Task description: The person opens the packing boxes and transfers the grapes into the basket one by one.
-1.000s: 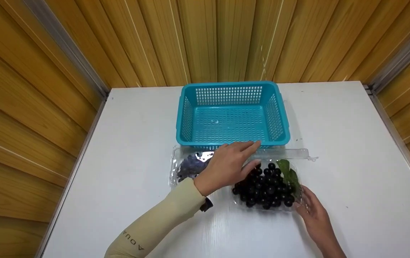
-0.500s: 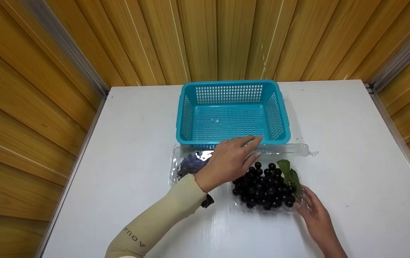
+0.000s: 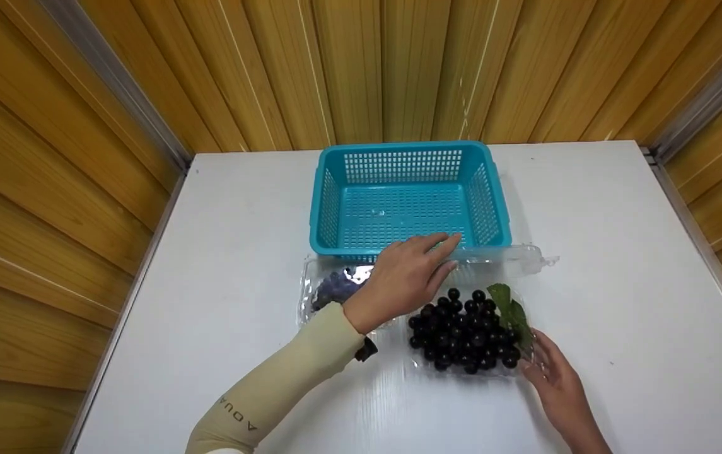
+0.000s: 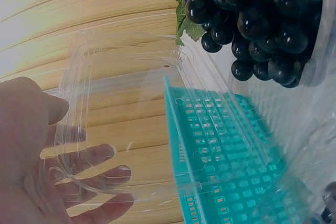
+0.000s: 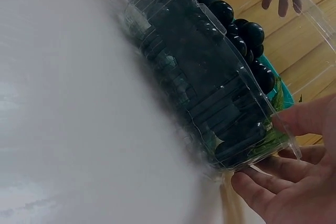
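A clear plastic clamshell box (image 3: 420, 366) of black grapes (image 3: 465, 331) with green leaves (image 3: 509, 309) sits on the white table. My right hand (image 3: 559, 384) holds its right end, thumb (image 5: 302, 119) at the rim and fingers lower down. The box's clear lid (image 3: 512, 258) stands raised on the far side. My left hand (image 3: 398, 277) touches the lid's left end; its straight, spread fingers (image 4: 100, 184) show through the plastic, and the thumb (image 4: 56, 109) lies at the lid's edge. A second clear box (image 3: 307, 296), with dark purple fruit inside, is partly hidden under the left forearm.
Just beyond both boxes stands a turquoise plastic basket (image 3: 411, 146) with perforated walls. Its near rim is close to the lid and left fingers. Wood-look panels (image 3: 361, 69) close off the table's back and sides.
The lid has tilted up at its far side, with my left hand rising slightly along with it. My right hand stays at the grape box's right end.
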Action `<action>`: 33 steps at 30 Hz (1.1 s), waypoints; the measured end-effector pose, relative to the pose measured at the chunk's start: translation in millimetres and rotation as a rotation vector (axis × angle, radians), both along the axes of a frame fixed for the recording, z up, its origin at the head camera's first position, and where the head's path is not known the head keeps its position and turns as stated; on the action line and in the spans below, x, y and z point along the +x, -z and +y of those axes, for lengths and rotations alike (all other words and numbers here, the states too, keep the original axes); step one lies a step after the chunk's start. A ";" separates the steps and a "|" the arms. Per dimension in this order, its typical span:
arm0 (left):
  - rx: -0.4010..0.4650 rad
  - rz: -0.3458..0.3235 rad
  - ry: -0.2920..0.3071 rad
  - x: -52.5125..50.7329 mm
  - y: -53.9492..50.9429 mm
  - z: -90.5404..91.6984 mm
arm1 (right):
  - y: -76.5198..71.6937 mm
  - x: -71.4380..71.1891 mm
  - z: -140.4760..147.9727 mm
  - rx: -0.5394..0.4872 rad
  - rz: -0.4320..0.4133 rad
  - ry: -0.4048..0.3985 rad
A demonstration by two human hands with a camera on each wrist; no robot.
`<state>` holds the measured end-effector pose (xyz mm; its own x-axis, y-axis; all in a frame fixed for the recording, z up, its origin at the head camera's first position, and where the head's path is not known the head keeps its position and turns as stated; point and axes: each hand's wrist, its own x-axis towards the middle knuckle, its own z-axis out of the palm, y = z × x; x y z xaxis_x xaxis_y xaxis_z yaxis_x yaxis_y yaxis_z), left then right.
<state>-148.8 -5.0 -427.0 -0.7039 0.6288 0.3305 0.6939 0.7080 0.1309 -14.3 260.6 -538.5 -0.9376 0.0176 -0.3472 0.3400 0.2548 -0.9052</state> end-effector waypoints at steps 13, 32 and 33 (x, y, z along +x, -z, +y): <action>0.018 0.045 -0.002 -4.2 -4.1 -2.7 | 1.5 3.6 -0.7 0.005 0.024 0.004; 0.052 0.061 -0.013 -7.7 -2.2 -7.4 | 0.3 5.9 0.5 0.022 0.028 0.018; 0.058 0.064 -0.013 -8.0 -2.0 -7.5 | 0.5 6.2 0.5 0.022 0.029 0.019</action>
